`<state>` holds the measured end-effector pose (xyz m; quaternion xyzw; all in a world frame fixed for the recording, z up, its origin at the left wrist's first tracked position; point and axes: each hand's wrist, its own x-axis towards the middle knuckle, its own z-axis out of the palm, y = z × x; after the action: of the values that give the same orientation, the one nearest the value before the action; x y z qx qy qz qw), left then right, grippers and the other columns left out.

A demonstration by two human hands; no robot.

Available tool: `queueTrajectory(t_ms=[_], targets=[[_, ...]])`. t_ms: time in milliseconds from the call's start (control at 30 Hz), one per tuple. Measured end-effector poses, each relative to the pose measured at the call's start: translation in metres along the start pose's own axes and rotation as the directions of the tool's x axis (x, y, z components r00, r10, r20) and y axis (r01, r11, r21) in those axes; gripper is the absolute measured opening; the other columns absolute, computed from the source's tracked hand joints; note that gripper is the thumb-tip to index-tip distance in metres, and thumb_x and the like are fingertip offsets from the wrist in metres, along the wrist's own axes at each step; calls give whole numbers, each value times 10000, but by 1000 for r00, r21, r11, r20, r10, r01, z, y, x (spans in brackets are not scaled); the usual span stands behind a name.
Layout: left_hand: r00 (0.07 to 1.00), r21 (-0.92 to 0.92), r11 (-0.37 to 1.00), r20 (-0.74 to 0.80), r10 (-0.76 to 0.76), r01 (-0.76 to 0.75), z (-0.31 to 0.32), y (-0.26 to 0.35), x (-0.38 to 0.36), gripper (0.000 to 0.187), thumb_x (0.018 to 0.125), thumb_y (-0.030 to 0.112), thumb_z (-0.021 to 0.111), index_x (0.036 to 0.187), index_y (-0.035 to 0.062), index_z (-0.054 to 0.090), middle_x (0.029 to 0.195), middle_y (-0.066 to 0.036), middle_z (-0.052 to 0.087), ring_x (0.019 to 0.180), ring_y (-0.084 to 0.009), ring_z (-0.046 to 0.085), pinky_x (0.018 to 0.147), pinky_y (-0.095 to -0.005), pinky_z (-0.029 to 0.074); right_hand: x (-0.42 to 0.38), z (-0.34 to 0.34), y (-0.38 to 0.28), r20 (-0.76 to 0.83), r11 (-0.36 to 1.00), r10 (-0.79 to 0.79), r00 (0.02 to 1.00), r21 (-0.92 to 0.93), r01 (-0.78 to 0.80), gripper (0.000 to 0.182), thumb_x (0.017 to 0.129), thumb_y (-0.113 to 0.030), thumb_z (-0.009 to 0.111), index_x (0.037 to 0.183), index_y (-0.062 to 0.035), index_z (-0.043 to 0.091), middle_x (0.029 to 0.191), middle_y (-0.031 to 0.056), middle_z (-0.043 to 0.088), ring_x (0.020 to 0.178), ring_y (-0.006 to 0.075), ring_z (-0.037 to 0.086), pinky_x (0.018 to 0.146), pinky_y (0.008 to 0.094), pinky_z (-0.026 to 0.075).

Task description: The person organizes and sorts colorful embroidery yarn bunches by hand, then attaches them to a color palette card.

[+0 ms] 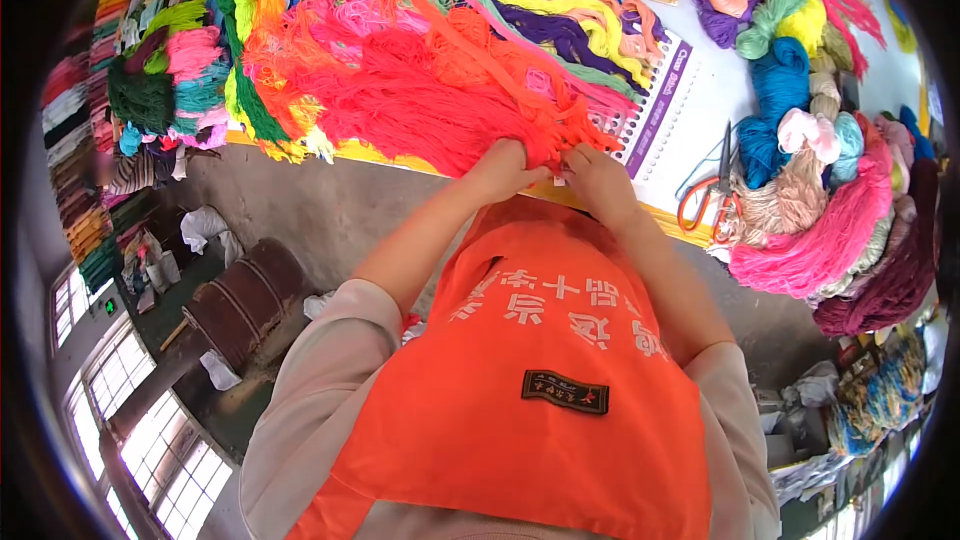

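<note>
Both of my hands are at the table's near edge, close together at the right end of a large bundle of red-pink thread (pixel 400 90). My left hand (pixel 503 172) is closed on the bundle's lower side, its fingertips partly hidden. My right hand (pixel 597 180) pinches orange-red strands near the row of holes in a white punched card (pixel 665 120). The card has a purple band with "Cross Stitch" lettering. Purple, yellow, green and peach skeins (pixel 560 30) run across the table to the card's holes.
Orange-handled scissors (pixel 712 202) lie at the right, beside blue skeins (pixel 775 105) and a magenta skein (pixel 820 250) hanging over the edge. More colourful thread (pixel 190 70) is heaped at the left. A brown barrel-like object (pixel 245 300) is on the floor at the left.
</note>
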<state>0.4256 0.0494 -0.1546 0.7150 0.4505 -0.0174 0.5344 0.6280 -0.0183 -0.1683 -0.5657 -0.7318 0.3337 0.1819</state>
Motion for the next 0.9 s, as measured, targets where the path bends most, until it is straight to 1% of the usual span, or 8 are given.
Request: queueTrajectory(t_ms=[100,333,400,500,633,700,833,900], targets=[[999,89,996,25,-24,21,1,-6,7,218,815,168,714,908,-14,639,737,-159,622,686,-288,628,670,-397,494,5,8,11,14,998,-65,998,-12,65,197,830,-203,670,941,-59,595,896,97,604,779,299,654,628,415,544],[998,105,994,-37,43,-39,4,-10,13,265,797,231,731,825,-12,631,668,-140,616,647,-281,627,637,-398,491,15,21,17,-13,997,-29,999,-67,28,181,842,-203,630,942,-58,590,905,108,605,772,306,654,622,425,544],[990,75,988,38,-137,134,3,-7,16,256,792,230,733,773,0,625,624,-123,605,601,-256,623,604,-383,490,16,14,20,-1,996,-73,997,48,73,157,848,-178,603,948,-59,583,916,110,607,765,322,654,627,441,544],[985,70,984,37,-168,165,1,0,17,370,782,324,737,785,-35,643,681,-198,628,720,-361,654,694,-443,511,15,10,19,26,995,-81,996,56,80,162,856,-173,586,972,-60,575,928,113,611,762,338,654,633,451,543],[957,-13,961,95,-274,277,-3,4,19,363,776,309,746,785,-37,639,680,-191,635,727,-353,662,693,-436,513,19,17,21,65,999,-40,997,-24,41,215,860,-190,588,1032,-67,553,941,127,614,777,339,660,637,448,545],[935,-117,931,123,-332,346,-3,4,21,360,771,296,755,817,-43,642,715,-202,647,756,-354,669,707,-435,514,20,20,22,87,997,74,994,-38,-71,263,872,-205,582,1092,-75,519,963,135,627,792,342,663,639,447,546],[970,6,971,40,-239,239,-1,2,21,372,772,294,757,853,-50,642,770,-220,656,790,-363,669,723,-438,513,14,19,19,12,991,78,997,104,-79,279,880,-210,580,1113,-79,500,977,142,640,802,351,664,648,455,543],[978,30,978,-14,-206,206,2,-1,18,275,789,229,746,803,-23,635,624,-114,614,577,-215,633,553,-360,484,7,14,14,-25,984,46,999,176,-40,256,885,-201,574,1103,-84,507,979,147,646,808,363,660,666,470,537]])
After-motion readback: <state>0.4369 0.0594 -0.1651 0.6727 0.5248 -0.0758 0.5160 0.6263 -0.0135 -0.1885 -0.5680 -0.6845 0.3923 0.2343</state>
